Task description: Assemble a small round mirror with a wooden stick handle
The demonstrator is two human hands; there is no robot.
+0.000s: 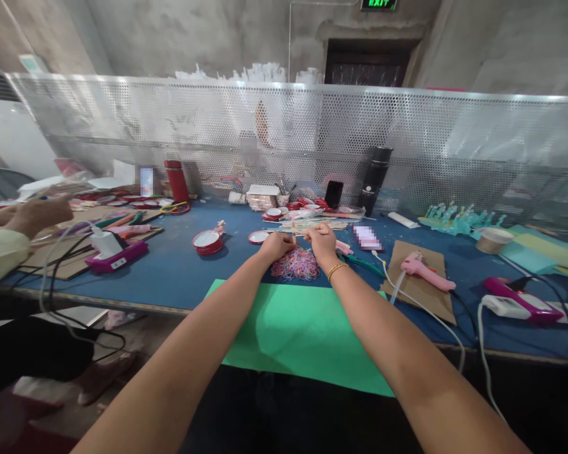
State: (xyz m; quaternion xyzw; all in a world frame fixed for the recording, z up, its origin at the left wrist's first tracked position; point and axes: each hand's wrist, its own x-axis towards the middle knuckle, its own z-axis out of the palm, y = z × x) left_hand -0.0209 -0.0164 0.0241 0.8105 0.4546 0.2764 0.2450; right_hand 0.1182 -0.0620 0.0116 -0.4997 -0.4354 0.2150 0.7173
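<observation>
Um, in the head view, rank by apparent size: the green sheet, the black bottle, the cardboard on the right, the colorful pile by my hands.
1. Green sheet
2. Cardboard
3. Colorful pile and black bottle: too alike to rank

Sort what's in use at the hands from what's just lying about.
Seemingly in use:
pale strip at the left hand
multicoloured tangle near the right hand

Probably just lying about:
black bottle
red bottle
paper cup
black phone

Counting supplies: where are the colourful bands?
Head view, just right of centre: colourful bands lie beyond the green sheet, by the left hand and right hand.
</observation>
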